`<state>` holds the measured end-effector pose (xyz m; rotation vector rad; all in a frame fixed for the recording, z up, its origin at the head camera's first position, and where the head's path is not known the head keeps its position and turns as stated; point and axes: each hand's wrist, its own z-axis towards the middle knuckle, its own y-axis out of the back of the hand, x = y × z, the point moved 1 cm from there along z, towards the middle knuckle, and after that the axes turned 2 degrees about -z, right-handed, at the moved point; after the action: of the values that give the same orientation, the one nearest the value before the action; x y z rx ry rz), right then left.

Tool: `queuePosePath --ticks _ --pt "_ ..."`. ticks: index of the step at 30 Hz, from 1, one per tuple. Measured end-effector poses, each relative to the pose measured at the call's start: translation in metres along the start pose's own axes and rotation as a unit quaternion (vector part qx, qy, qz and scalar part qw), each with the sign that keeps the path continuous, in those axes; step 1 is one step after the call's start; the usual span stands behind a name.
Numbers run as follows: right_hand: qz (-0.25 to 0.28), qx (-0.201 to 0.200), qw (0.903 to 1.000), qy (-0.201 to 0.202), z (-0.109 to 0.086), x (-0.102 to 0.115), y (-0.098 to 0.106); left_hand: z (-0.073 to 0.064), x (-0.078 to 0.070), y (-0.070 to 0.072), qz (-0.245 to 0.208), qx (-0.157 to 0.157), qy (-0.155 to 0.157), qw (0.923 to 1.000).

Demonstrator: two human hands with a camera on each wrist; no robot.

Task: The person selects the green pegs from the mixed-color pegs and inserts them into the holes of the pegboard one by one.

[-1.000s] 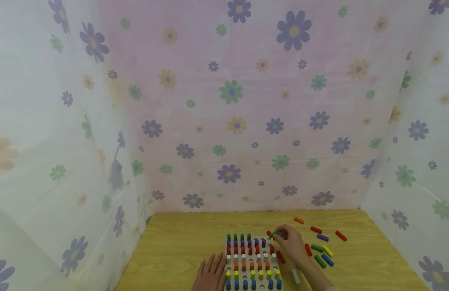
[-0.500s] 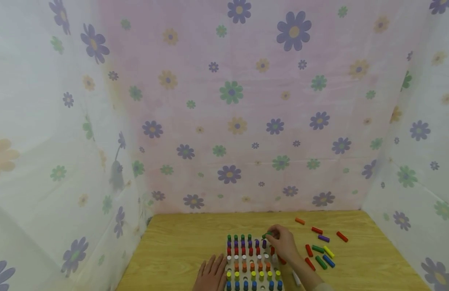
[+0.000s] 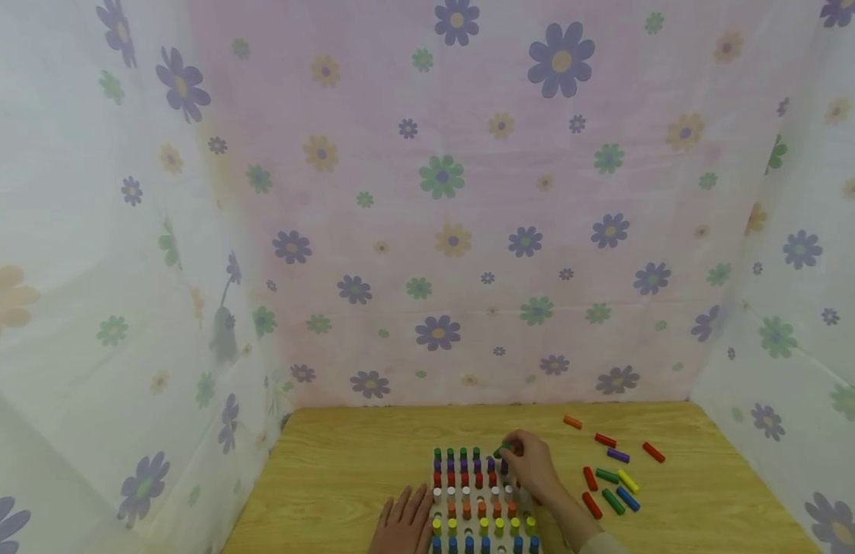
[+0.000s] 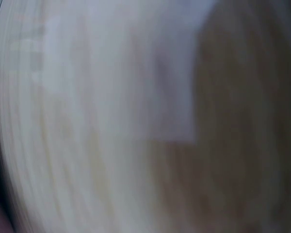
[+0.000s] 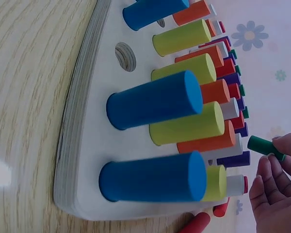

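Observation:
A wooden pegboard (image 5: pixel 89 155) holds rows of coloured pegs: green at the far end, then purple, red, white, orange, yellow, and blue nearest. My right hand (image 3: pixel 532 465) pinches a green peg (image 5: pixel 264 146) between thumb and fingers. That peg is tilted, above the far row, to the right of the standing green pegs (image 3: pixel 463 454). My left hand (image 3: pixel 402 522) lies with fingers extended along the board's left side. Only blurred pale and wood-coloured surfaces show in the left wrist view.
Loose pegs lie on the wooden table (image 3: pixel 344 462) to the right, among them an orange peg (image 3: pixel 572 422), a purple peg (image 3: pixel 618 455), a yellow peg (image 3: pixel 628 481) and a blue peg (image 3: pixel 628 498). A red peg (image 5: pixel 196 223) lies beside the board. Flowered sheets enclose the table.
My right hand has moved left with the green peg, toward the far row. The forearm now uncovers a loose red peg and covers the white one. My left hand stays put.

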<state>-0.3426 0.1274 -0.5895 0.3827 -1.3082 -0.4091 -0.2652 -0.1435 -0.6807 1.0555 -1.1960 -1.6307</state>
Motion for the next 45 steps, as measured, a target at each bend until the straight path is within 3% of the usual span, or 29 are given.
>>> queuePosePath --ticks 16,23,33,45 --pt "-0.019 0.018 0.9994 0.023 0.005 -0.002 -0.013 0.000 0.001 -0.002 0.003 0.009 0.004 0.9999" --pt "-0.073 0.018 0.9959 0.050 0.008 -0.005 -0.016 0.000 0.001 -0.004 0.012 0.004 0.002 0.9999" --pt "-0.096 0.029 0.9946 0.029 0.012 -0.001 -0.017 0.000 0.001 -0.003 0.008 -0.001 0.001 1.0000" --pt "-0.118 0.032 0.9918 0.037 0.014 -0.001 -0.020 0.000 0.000 -0.001 0.012 0.001 0.001 0.9999"
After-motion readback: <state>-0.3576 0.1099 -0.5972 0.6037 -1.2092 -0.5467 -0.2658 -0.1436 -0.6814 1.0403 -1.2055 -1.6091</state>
